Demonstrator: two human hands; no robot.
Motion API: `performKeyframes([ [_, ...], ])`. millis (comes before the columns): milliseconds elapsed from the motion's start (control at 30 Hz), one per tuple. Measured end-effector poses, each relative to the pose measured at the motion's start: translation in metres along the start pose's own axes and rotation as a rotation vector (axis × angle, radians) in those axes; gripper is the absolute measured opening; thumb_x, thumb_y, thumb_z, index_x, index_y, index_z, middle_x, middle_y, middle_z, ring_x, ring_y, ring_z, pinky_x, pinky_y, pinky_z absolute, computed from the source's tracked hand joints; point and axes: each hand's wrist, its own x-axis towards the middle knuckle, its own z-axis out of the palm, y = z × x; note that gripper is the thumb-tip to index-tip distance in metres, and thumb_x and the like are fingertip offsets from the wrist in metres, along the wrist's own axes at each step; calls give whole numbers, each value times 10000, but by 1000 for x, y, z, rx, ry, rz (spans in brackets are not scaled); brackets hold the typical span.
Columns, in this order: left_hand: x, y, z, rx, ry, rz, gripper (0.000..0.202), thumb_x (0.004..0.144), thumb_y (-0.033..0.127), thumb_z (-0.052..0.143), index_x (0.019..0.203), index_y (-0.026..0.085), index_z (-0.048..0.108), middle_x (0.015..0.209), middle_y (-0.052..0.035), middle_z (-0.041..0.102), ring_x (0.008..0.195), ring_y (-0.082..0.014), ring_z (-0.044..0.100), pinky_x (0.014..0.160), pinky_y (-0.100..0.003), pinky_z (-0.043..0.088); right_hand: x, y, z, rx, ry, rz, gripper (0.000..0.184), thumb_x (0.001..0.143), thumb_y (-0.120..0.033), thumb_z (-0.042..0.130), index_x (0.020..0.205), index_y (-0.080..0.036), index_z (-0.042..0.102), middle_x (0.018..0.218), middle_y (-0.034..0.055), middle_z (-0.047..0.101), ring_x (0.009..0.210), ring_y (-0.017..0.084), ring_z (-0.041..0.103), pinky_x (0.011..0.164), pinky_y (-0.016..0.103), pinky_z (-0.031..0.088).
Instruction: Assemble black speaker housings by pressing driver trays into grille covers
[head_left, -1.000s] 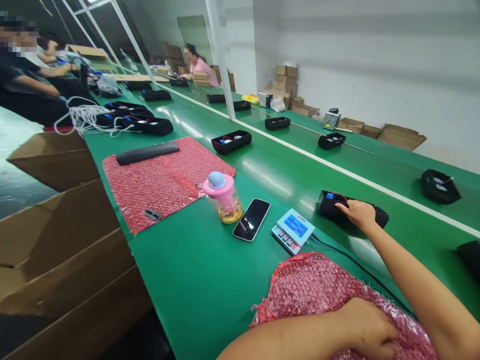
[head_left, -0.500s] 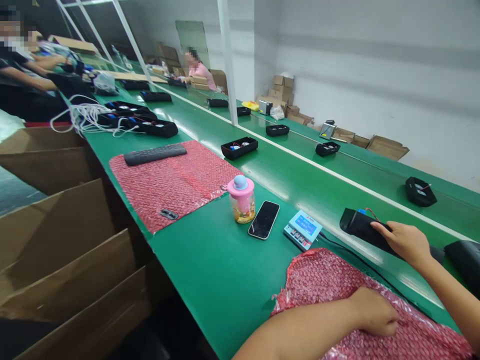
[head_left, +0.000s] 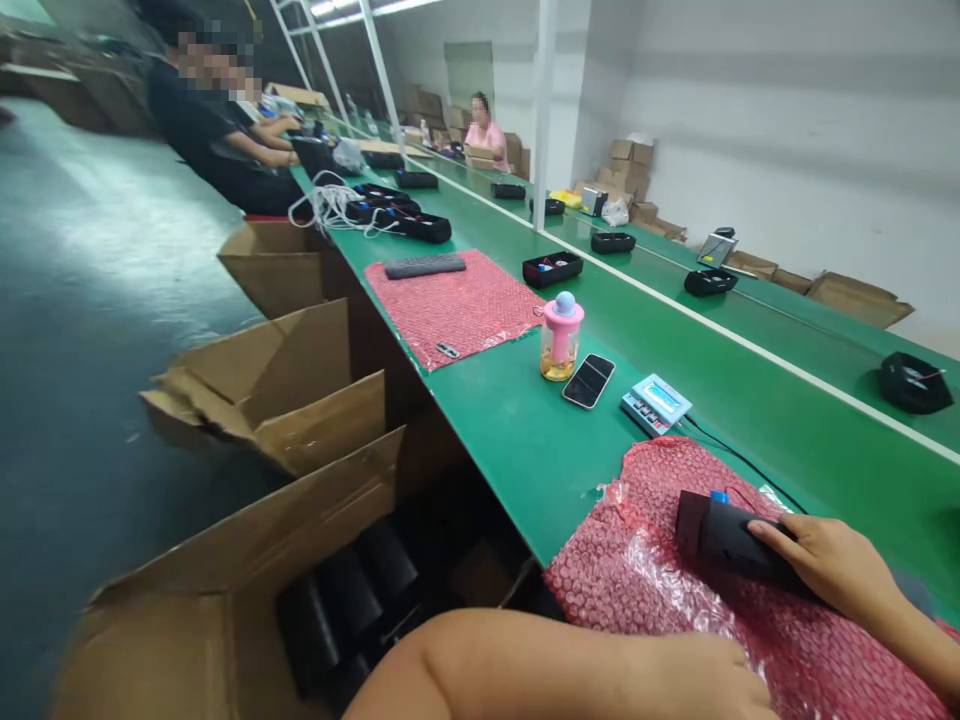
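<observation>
My right hand [head_left: 844,570] grips a long black speaker housing [head_left: 739,545], thumb on top. A blue connector [head_left: 718,497] and a red wire show at its far edge. The housing is over a red bubble wrap sheet [head_left: 645,560]; whether it rests on it I cannot tell. My left hand [head_left: 712,680] is at the bottom edge over the same sheet, fingers curled under and mostly hidden. Beyond the sheet is a light blue tester [head_left: 656,404] with a small screen and black cable.
A phone [head_left: 589,381] and a pink-lidded jar [head_left: 561,340] stand on the green bench [head_left: 502,430]. Another bubble wrap sheet [head_left: 480,310] bears a dark long part [head_left: 425,265]. Open cartons [head_left: 300,340] line the left side. Black housings [head_left: 553,268] dot the line; co-workers sit farther back.
My right hand has brought the speaker housing from above the green surface to over the bubble wrap. The view has swung left, showing more floor and cartons. My left hand sits lower in view.
</observation>
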Motion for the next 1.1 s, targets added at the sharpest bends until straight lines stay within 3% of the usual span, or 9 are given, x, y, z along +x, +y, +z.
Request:
performKeyframes([
  [100, -32, 9, -44, 155, 268, -319, 160, 809, 349, 526, 767, 218, 607, 796, -4, 617, 673, -151, 551, 617, -306, 440, -7, -21, 4, 20, 7, -120, 597, 856, -651, 244, 618, -215, 574, 651, 69, 638, 633, 226, 595, 576, 310, 335],
  [200, -51, 11, -60, 155, 466, -704, 333, 768, 395, 562, 1040, 203, 556, 1066, -87, 567, 941, -233, 557, 817, -400, 457, -18, -32, 6, 68, 15, -238, 544, 816, -681, 358, 676, -205, 580, 677, 57, 644, 631, 213, 584, 576, 302, 326],
  [333, -64, 5, -36, -90, 548, -1002, 785, 715, 551, 611, 1335, 180, 306, 1386, -192, 318, 1296, -357, 312, 1021, -551, 319, -34, -33, 14, 88, 98, -323, 509, 727, -707, 501, 732, -205, 590, 686, 44, 645, 616, 203, 589, 546, 279, 317],
  [433, -66, 2, -12, -354, 598, -1145, 821, 777, 536, 554, 1408, 193, 156, 1450, -183, 243, 1350, -338, 233, 1064, -561, 261, -46, -34, 25, 31, 211, -340, 547, 721, -738, 478, 639, -202, 555, 604, 34, 608, 565, 198, 581, 515, 272, 288],
  [600, -62, 5, 1, -482, 641, -1076, 620, 828, 452, 499, 1354, 197, 292, 1372, -130, 389, 1274, -283, 372, 1067, -490, 294, -65, -40, 38, -29, 384, -375, 533, 740, -710, 489, 623, -193, 542, 600, 32, 592, 558, 185, 573, 521, 270, 281],
  [800, -64, 2, -1, -466, 621, -998, 593, 808, 455, 493, 1312, 195, 321, 1333, -129, 399, 1251, -292, 387, 1054, -484, 301, -76, -46, 40, 50, 393, -369, 476, 700, -649, 600, 621, -182, 544, 608, 29, 592, 591, 180, 552, 552, 276, 281],
  [900, -67, 2, -2, -452, 607, -976, 594, 797, 463, 495, 1302, 203, 323, 1320, -131, 396, 1257, -302, 377, 1049, -488, 305, -85, -45, 40, 124, 365, -361, 340, 725, -507, 645, 675, -185, 549, 657, 23, 597, 623, 178, 534, 568, 276, 279],
  [1000, -67, 4, -4, -397, 571, -931, 641, 757, 474, 532, 1301, 213, 317, 1362, -140, 342, 1290, -329, 325, 1056, -512, 279, -100, -42, 49, 222, 354, -399, 130, 789, -282, 574, 711, -185, 533, 692, 21, 583, 656, 169, 506, 596, 273, 295],
  [1100, -65, 8, -8, -302, 480, -872, 704, 714, 479, 561, 1316, 214, 307, 1384, -152, 298, 1302, -352, 291, 1052, -542, 260, -113, -42, 66, 280, 447, -430, 144, 826, -168, 470, 689, -176, 517, 678, 31, 556, 651, 169, 461, 611, 280, 301],
])
